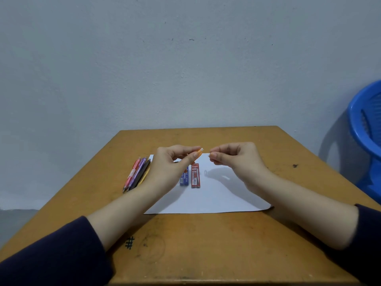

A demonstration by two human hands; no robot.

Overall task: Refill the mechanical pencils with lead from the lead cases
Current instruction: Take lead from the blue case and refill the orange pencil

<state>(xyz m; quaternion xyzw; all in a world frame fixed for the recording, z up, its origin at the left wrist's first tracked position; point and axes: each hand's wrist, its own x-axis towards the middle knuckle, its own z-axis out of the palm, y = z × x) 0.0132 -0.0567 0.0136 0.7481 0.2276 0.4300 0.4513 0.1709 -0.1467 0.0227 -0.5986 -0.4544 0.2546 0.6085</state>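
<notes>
My left hand (175,162) holds an orange mechanical pencil (199,152) between thumb and fingers, its top end pointing right. My right hand (233,159) hovers just right of that end with thumb and forefinger pinched together; whatever they pinch is too small to make out. Below the hands, a blue lead case (184,179) and a red lead case (195,176) lie side by side on a white sheet of paper (216,195). A small clear cap (205,172) lies on the paper right of the red case. Several pencils (137,174), pink, purple, dark and yellow, lie left of my left hand.
The wooden table (195,240) stands against a grey wall (185,69). A blue plastic chair (367,129) stands off the table's right side. A black hash mark (129,242) is drawn on the tabletop near my left forearm.
</notes>
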